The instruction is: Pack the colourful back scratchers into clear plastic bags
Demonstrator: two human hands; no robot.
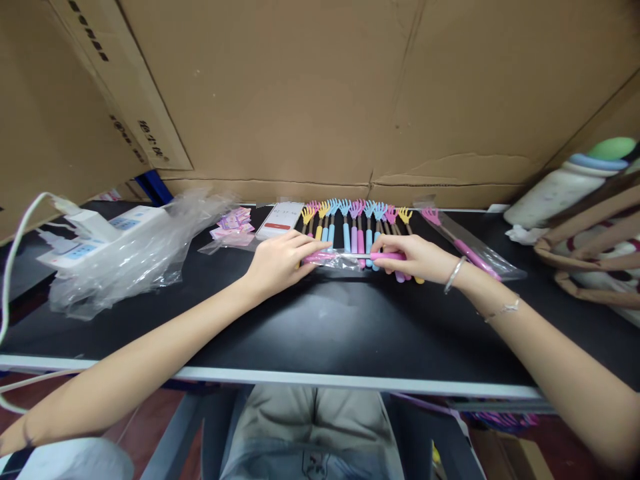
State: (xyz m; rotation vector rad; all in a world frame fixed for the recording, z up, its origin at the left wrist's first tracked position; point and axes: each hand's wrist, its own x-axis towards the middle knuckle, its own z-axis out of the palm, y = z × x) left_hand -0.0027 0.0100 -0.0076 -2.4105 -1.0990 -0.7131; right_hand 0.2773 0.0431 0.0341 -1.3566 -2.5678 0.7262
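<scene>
A pink back scratcher [361, 256] lies level between my hands above the black table, its metal rod showing in the middle. My left hand [277, 263] is closed on its left end, where a clear plastic sleeve [343, 261] covers it. On the right, the fingers of my right hand [413, 257] pinch the bare pink end. Just behind, a row of back scratchers [346, 227] in blue, pink, purple and yellow lies with claws pointing away, partly hidden by my hands. A sleeved pink back scratcher [467, 248] rests to the right of the row.
Clear plastic sleeves [130, 267] are heaped at the left over a power strip [143, 217]. Small printed packets [234, 223] and a phone [281, 220] lie behind my left hand. A white bottle [557, 187] leans at the right. Cardboard [280, 93] walls the back.
</scene>
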